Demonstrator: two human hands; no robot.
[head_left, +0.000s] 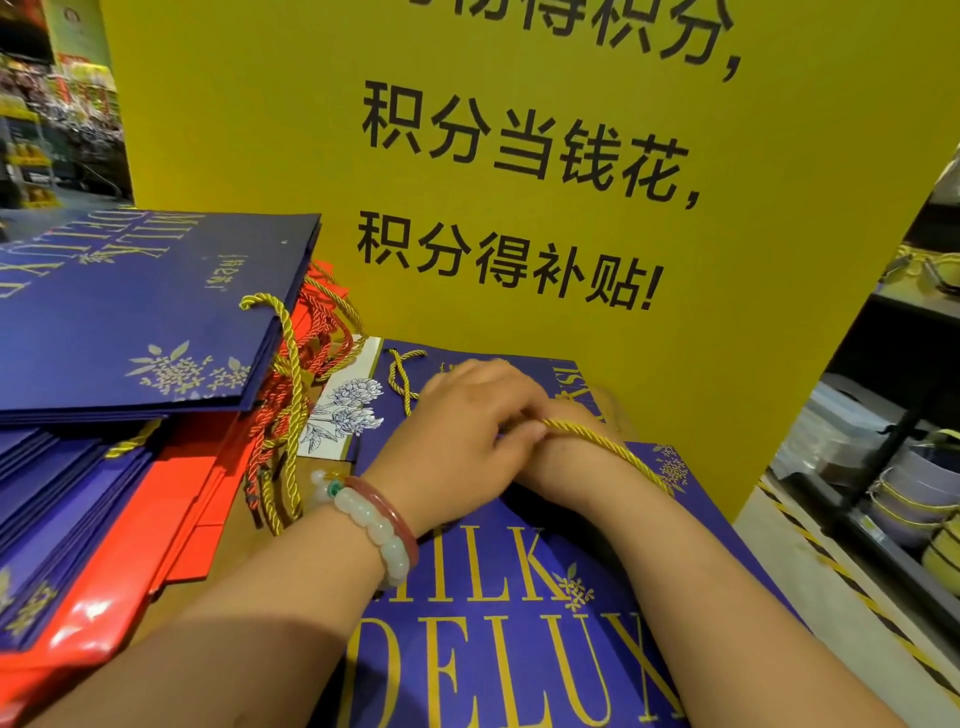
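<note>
A blue paper bag (519, 613) with gold "MILK DELUXE" lettering lies flat in front of me on top of another like it. My left hand (457, 431), with a red bangle and a white bead bracelet on the wrist, lies over my right hand (566, 462). The left fingers are curled and pinch the bag's gold rope handle (615, 451), which runs across my right wrist. Most of my right hand is hidden under the left, so its fingers cannot be made out.
Stacks of blue bags (130, 312) and red bags (156, 499) with tangled rope handles fill the left. A white floral bag (343, 410) lies between. A yellow sign board (519, 130) stands right behind. Shelves with bowls (909, 499) are at the right.
</note>
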